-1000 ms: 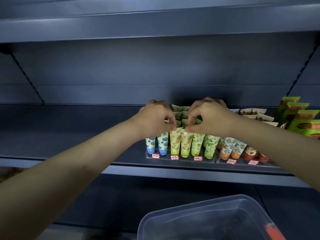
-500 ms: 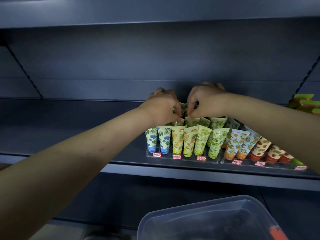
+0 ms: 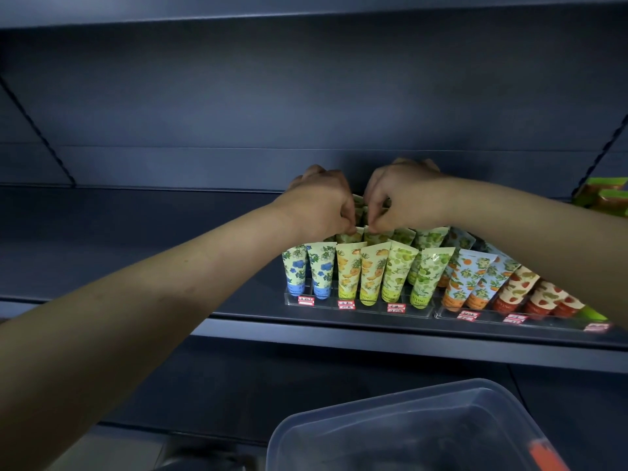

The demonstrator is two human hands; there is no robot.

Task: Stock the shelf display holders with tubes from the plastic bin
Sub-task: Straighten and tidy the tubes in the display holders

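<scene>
Two clear display holders (image 3: 360, 305) stand side by side on the dark shelf, filled with rows of upright tubes: blue-flower tubes (image 3: 307, 266), yellow pineapple tubes (image 3: 360, 270), green tubes (image 3: 413, 270), orange-print tubes (image 3: 470, 280) and red strawberry tubes (image 3: 530, 294). My left hand (image 3: 319, 205) and my right hand (image 3: 401, 195) meet over the second row. Each pinches the top edge of a yellow tube (image 3: 365, 234) there. The clear plastic bin (image 3: 401, 416) sits low at the bottom right, with an orange object (image 3: 547, 455) at its right side.
The dark shelf (image 3: 136, 253) stretches bare to the left of the holders. Green boxes (image 3: 605, 195) stand at the far right. Red price tags (image 3: 346, 304) line the holders' front. The shelf's front lip (image 3: 339, 333) runs across, and another shelf board hangs above.
The view has shifted slightly closer and the holders sit a little lower left in frame. Both hands stay together over the second-row yellow tubes, pinching their tops.
</scene>
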